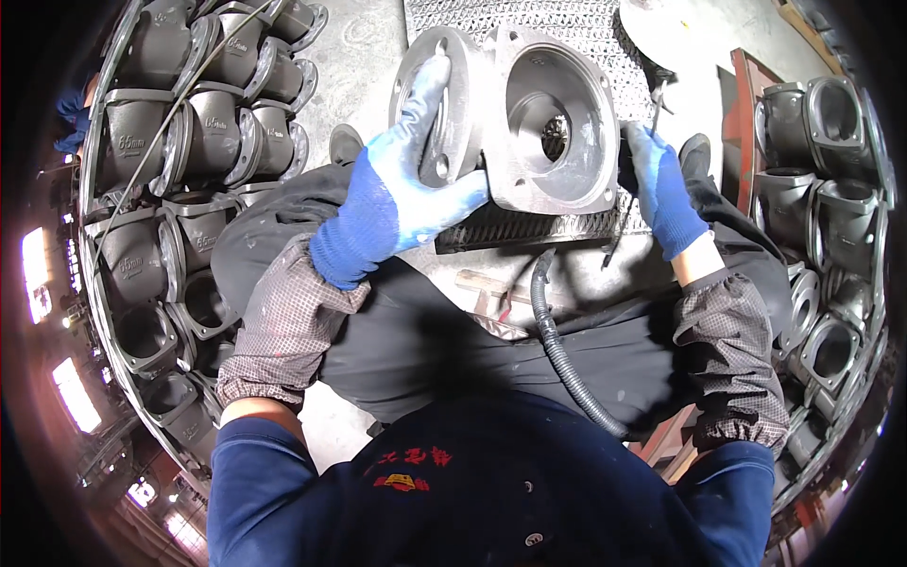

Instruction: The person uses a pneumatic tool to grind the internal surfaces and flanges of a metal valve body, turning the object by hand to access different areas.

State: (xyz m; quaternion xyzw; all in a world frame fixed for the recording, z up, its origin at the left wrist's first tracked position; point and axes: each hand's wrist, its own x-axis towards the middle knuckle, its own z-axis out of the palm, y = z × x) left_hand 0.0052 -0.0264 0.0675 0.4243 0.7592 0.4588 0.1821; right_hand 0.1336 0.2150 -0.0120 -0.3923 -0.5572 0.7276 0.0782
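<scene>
A grey cast metal valve body [553, 118] with a square flange and a round bore rests on a perforated metal grate [557, 225] in front of me. My left hand [397, 194], in a blue glove, grips its round flange on the left side, thumb across the casting's lower edge. My right hand [661, 189], also blue-gloved, presses against the casting's right side and holds a thin metal tool [658, 104] that sticks up from the fingers. Both forearms wear checked sleeve covers.
Stacks of similar grey castings [203, 137] fill the left side, and more castings [822, 180] stand at the right. A black ribbed hose [557, 345] hangs from the grate over my dark apron. Bare concrete floor [364, 52] lies behind.
</scene>
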